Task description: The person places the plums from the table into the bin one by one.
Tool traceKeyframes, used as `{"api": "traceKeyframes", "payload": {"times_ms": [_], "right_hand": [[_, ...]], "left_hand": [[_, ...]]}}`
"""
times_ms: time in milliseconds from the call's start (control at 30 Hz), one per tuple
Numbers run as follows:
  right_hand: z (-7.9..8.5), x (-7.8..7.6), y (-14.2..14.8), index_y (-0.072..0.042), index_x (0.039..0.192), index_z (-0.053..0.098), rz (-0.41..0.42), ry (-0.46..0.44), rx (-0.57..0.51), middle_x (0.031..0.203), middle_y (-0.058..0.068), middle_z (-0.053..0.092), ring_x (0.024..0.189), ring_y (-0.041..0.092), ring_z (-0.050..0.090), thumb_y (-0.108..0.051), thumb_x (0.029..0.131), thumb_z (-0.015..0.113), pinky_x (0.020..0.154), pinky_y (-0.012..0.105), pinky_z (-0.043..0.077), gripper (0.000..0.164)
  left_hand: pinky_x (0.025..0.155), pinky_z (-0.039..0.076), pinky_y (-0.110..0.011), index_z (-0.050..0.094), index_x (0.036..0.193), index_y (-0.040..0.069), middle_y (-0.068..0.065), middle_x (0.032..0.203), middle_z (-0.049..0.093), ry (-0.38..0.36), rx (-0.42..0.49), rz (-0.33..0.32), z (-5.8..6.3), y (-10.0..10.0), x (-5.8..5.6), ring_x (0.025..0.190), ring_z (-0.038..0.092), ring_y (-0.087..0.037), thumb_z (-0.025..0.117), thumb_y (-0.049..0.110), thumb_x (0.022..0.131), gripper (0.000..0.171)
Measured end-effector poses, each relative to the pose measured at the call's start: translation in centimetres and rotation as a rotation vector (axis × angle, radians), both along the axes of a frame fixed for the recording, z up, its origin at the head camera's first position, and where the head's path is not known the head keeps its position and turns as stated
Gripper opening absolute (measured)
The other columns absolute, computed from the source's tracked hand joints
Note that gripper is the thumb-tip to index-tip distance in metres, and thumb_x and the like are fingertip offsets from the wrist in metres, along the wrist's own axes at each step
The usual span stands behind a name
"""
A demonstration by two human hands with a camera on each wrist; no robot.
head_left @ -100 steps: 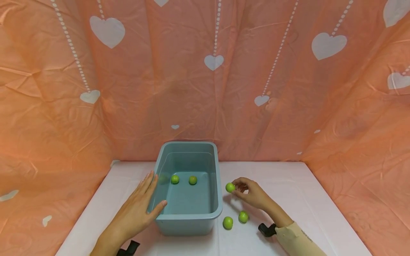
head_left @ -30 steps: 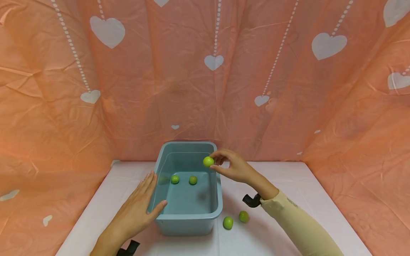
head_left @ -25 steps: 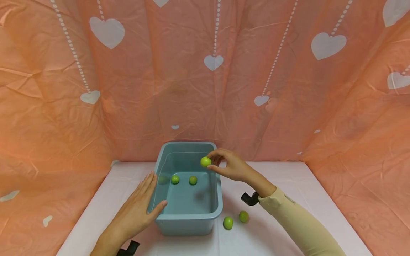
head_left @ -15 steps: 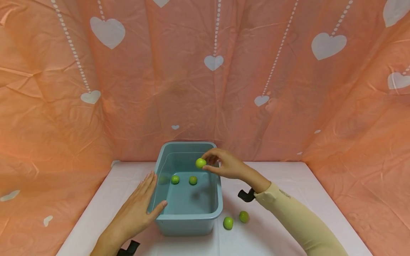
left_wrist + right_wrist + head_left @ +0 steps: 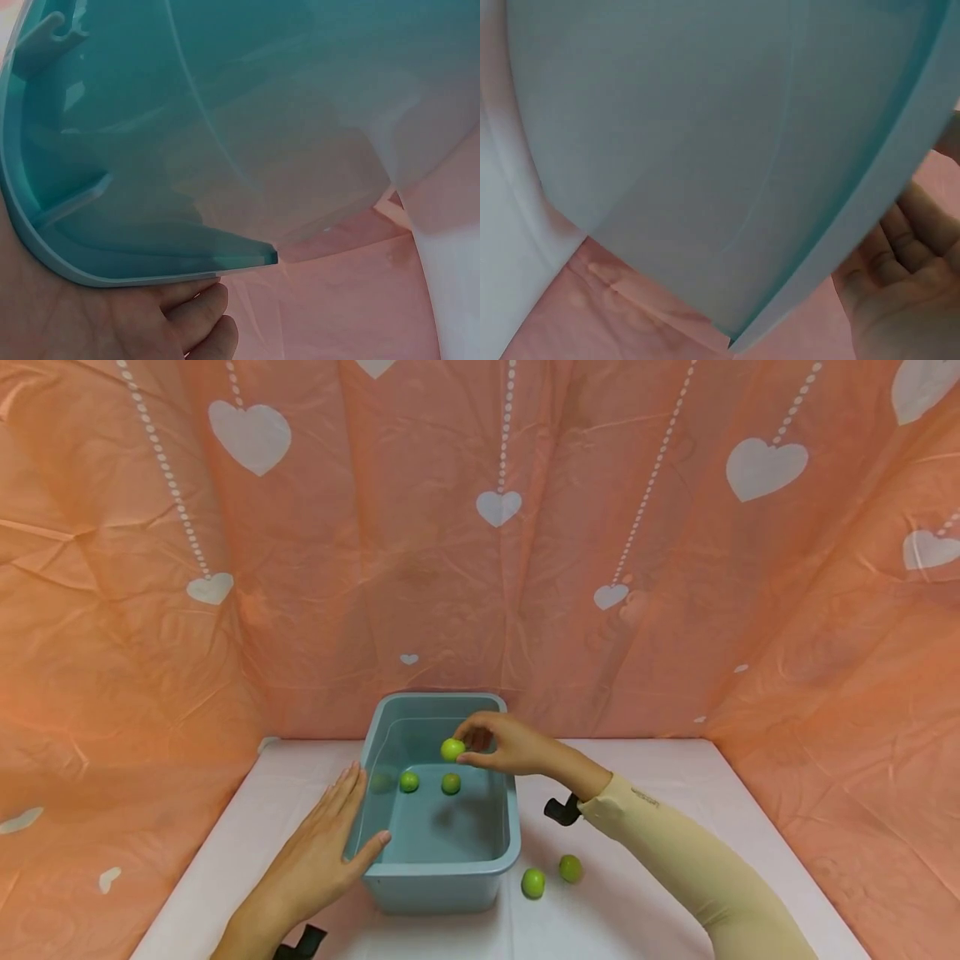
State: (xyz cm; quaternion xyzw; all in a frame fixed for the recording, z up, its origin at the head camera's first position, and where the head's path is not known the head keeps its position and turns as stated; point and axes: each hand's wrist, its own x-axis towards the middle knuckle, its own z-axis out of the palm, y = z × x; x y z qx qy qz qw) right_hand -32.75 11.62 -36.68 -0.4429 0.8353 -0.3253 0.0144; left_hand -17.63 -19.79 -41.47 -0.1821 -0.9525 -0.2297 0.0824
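My left hand (image 5: 318, 852) lies along the left rim of a blue-grey plastic tub (image 5: 435, 889), its fingers straight and its thumb at the near-left corner. The left wrist view shows the palm (image 5: 105, 322) against the rim. Above the tub, my right hand (image 5: 517, 745) pinches a green lime (image 5: 452, 750) between thumb and fingertips. Two other limes, a left one (image 5: 408, 782) and a right one (image 5: 451, 784), rest on the tub floor. In the right wrist view the tub wall (image 5: 667, 150) hides the held lime and part of the hand (image 5: 907, 300).
Two more limes, one nearer the tub (image 5: 533, 883) and one just behind it (image 5: 570, 868), sit on the white table (image 5: 645, 760) to the tub's right. Orange-pink cloth (image 5: 420, 577) with white hearts walls in the back and sides.
My right hand carries the lime from beside the tub, up over the right rim and leftward above the tub. The left hand and the other limes stay put.
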Motion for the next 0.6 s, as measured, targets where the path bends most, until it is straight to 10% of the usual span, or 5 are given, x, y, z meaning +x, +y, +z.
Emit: {"api": "traceKeyframes", "payload": {"times_ms": [600], "right_hand": [[-0.8, -1.6, -3.4, -0.006, 0.122, 0.074, 0.056, -0.014, 0.145, 0.101, 0.001, 0.073, 0.09, 0.008, 0.065, -0.02, 0.099, 0.081, 0.084, 0.022, 0.057, 0.027]], "left_hand": [[0.125, 0.027, -0.069, 0.024, 0.17, 0.0, -0.02, 0.177, 0.018, -0.018, 0.003, 0.006, 0.0, -0.1, -0.1, 0.163, 0.019, -0.044, 0.057, 0.062, 0.106, 0.095]]}}
